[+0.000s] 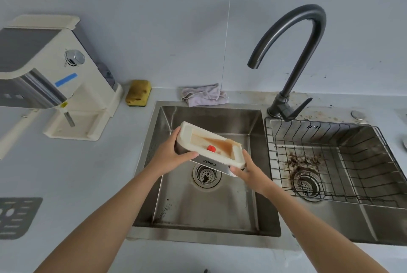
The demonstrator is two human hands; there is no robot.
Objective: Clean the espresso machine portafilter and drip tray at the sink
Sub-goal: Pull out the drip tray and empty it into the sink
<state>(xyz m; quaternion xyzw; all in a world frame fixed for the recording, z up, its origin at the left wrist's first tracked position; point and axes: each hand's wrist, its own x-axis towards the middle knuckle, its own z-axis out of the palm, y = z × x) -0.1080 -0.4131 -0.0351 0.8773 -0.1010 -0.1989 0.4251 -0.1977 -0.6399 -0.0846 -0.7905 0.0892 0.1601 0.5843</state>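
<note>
both hands on the cream plastic drip tray point(187, 131) with its steel front plate, held above the left stainless sink basin point(220, 206), over the round drain point(206, 175): left hand point(171, 155) curled round the far-left end, right hand point(248, 171) clamped on the near-right end. the long axis runs slantwise between them, right end looking lower. brown coffee water pools by the small red float point(211, 148) (that low corner is the likely pour-out side). the dark curved tap point(308, 30) stands off to the right, its spout not over the tray. fingers beneath are hidden, and i can't make out the portafilter for sure at the cream espresso machine point(66, 70) on the counter point(88, 173)
</note>
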